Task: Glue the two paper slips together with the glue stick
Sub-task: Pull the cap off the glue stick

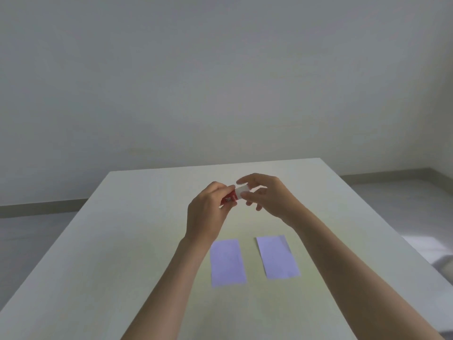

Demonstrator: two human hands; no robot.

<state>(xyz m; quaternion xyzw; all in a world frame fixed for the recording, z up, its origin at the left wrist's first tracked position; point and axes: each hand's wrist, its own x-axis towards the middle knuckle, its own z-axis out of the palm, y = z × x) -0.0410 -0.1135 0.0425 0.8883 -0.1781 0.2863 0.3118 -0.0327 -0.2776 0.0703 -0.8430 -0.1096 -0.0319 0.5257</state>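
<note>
Both hands raised over the table (pixel 137 241). Left hand (pixel 206 212) clenched round the red barrel of the glue stick (pixel 231 197); right hand (pixel 263 193) pinched the white cap (pixel 242 188) between thumb and fingertips. Step in hand looked like uncapping: best to hold the barrel firm and pull the cap straight along the axis. Stick's long axis ran left-low to right-high, cap end toward the right fingers. Both paper slips, left (pixel 228 262) and right (pixel 278 256), lay flat below the wrists, apart.
</note>
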